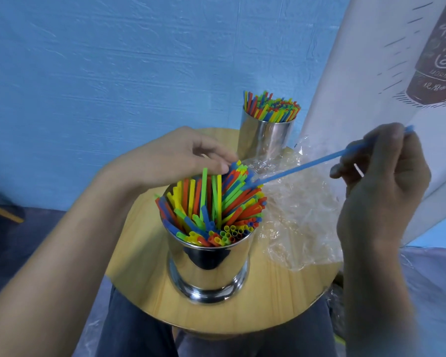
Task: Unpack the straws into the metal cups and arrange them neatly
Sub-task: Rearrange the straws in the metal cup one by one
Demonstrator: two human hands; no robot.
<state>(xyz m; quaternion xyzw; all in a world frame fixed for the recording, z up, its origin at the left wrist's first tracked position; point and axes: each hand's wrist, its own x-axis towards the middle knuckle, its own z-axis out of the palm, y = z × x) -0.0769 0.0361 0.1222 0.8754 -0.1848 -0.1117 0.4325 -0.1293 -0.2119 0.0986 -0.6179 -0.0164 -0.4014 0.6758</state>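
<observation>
Got 1 blue straw (307, 164) pinched at its top end in the right hand (379, 181), slanting down-left to the near metal cup's (209, 266) far rim, mid-table (268, 305). Probably just needs pushing along that slant, past the left hand (175, 155) resting loose-fingered on the straws (211, 210).

The only writing stands on the white banner (345, 73) that hangs past the right edge of the bench (281, 292). It sits on a dark red bottle drawing (433, 81) printed there. Large white brush-style characters run down the bottle's body, cut off by the frame edge and too blurred to read. Below them are a small row of letters and a line of smaller characters, equally unreadable.
</observation>
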